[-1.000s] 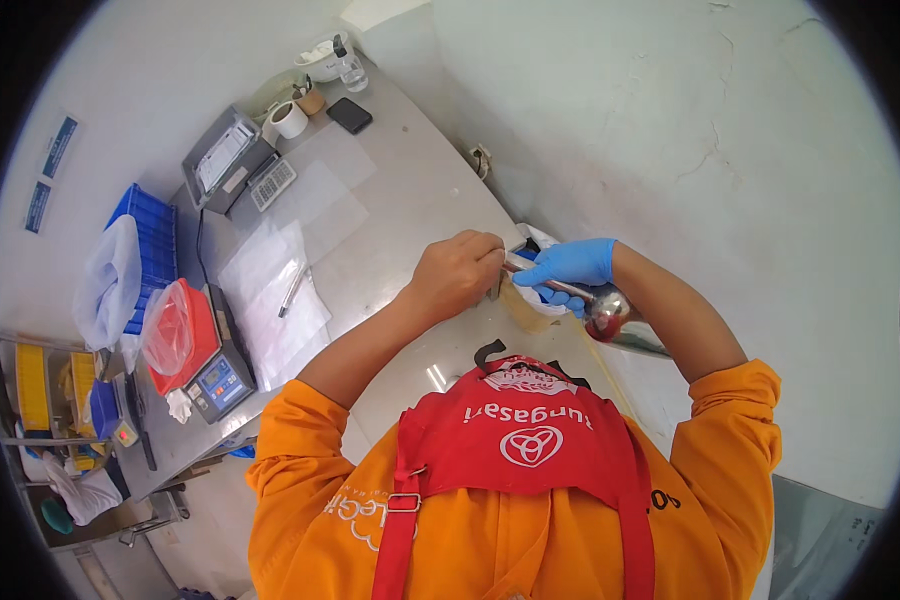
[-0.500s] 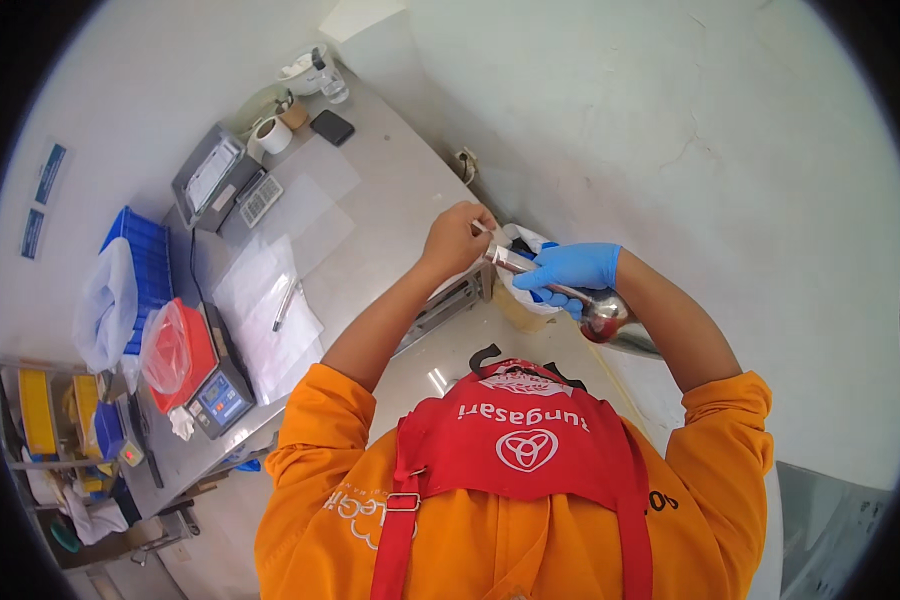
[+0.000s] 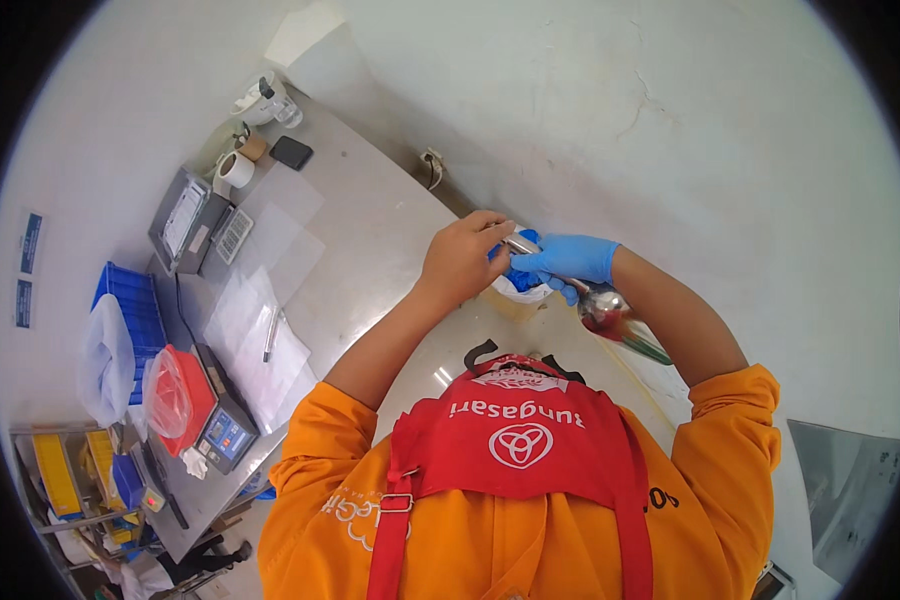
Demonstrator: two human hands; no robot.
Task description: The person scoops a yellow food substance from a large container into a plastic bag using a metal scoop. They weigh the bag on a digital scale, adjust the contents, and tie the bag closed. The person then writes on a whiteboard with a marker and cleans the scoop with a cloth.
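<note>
My right hand (image 3: 570,262), in a blue glove, is closed around the handle of a shiny metal scoop (image 3: 602,308). The scoop's rounded bowl points toward my right forearm and mirrors red and orange. My bare left hand (image 3: 467,255) is closed at the far end of the handle, its fingers bent over it and hiding the tip. Just below both hands stands a bin (image 3: 518,305) with a white liner and crumpled blue material inside, partly covered by the hands.
A steel table (image 3: 370,225) lies to the left. On it are a scale (image 3: 225,435) with a red container (image 3: 185,395), papers with a pen (image 3: 271,335), a label printer (image 3: 192,225), a tape roll (image 3: 236,170) and a blue crate (image 3: 135,310). A wall (image 3: 690,130) rises beyond.
My left hand has shifted from pinching at the handle's tip to lying over its end. The scoop's bowl has turned slightly. The whole view has swung a little.
</note>
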